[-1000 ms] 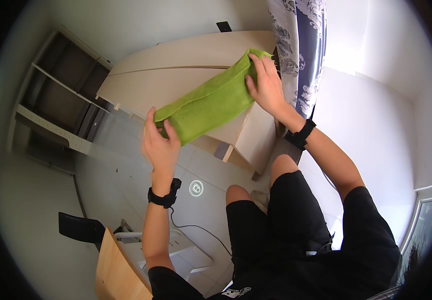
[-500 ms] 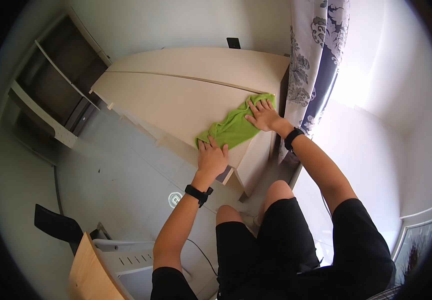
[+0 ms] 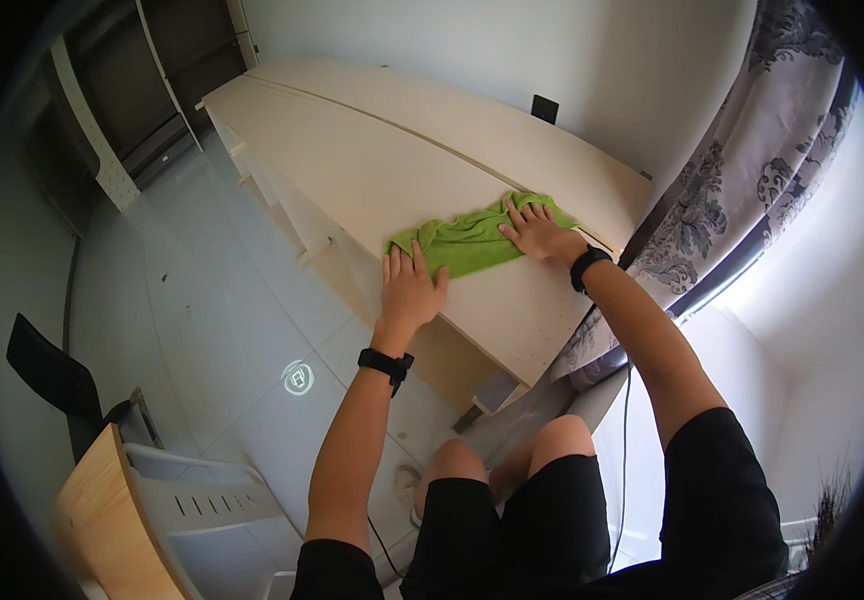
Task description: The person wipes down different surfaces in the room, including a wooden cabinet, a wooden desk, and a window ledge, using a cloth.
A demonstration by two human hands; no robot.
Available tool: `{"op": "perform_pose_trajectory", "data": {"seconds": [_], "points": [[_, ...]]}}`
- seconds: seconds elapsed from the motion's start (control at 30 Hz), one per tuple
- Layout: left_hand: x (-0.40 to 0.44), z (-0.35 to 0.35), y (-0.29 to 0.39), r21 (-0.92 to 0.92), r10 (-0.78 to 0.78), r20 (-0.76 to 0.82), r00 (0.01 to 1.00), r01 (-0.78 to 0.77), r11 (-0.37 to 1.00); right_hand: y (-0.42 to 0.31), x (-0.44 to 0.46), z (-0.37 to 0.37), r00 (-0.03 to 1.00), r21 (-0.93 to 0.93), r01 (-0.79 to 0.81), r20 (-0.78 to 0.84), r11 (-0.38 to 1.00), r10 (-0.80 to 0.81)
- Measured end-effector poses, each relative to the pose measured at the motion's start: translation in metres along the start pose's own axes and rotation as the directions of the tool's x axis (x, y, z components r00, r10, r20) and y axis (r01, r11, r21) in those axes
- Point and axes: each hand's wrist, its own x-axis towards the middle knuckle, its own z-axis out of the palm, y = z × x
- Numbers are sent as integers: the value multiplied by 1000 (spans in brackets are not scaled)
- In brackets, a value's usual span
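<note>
A crumpled green cloth (image 3: pixel 467 245) lies stretched across the pale wooden top of a long, low cabinet (image 3: pixel 352 160). My left hand (image 3: pixel 412 288) presses on the cloth's left end at the cabinet's front edge, palm down with fingers extended. On the cloth's right end rests my right hand (image 3: pixel 542 235), its fingers spread flat. Neither hand is wrapped round the cloth. Small specks dot the bare wood (image 3: pixel 532 320) at the near end. A narrow groove (image 3: pixel 402 130) runs lengthwise along the top behind the cloth.
A patterned curtain (image 3: pixel 722 180) hangs against the cabinet's right end. A black wall socket (image 3: pixel 545 108) sits just behind the top. White chair (image 3: pixel 212 500) and wooden board edge (image 3: pixel 102 520) stand at lower left. A dark cable (image 3: pixel 624 440) hangs on the right.
Both hands and the cloth have slid along the top away from its near end, where more bare wood shows. The camera view has also turned and shifted.
</note>
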Motion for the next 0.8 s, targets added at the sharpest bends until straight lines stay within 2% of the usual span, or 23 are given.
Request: {"op": "perform_pose_trajectory", "data": {"seconds": [0.1,0.33,0.53,0.57,0.67,0.8], "points": [[23,-2,-27,-8,-34,-28,999,33,999,-13,37,-3,1000,-5,10,-2,1000,-10],[70,-11,-73,-37,-121,29,992,122,992,-52,88,-25,995,-75,-50,80,996,56],[76,-13,-70,14,-186,60,981,186,982,-50,117,-16,998,-257,42,55,965,-29],[72,-13,-66,26,-200,59,978,199,980,-51,112,-18,997,-129,-44,52,991,51],[66,-15,-52,59,-210,51,976,207,976,-61,102,-21,992,-76,-113,49,991,117],[35,-11,-22,95,-150,77,986,142,985,-62,77,-18,997,-20,-70,40,997,70]]}}
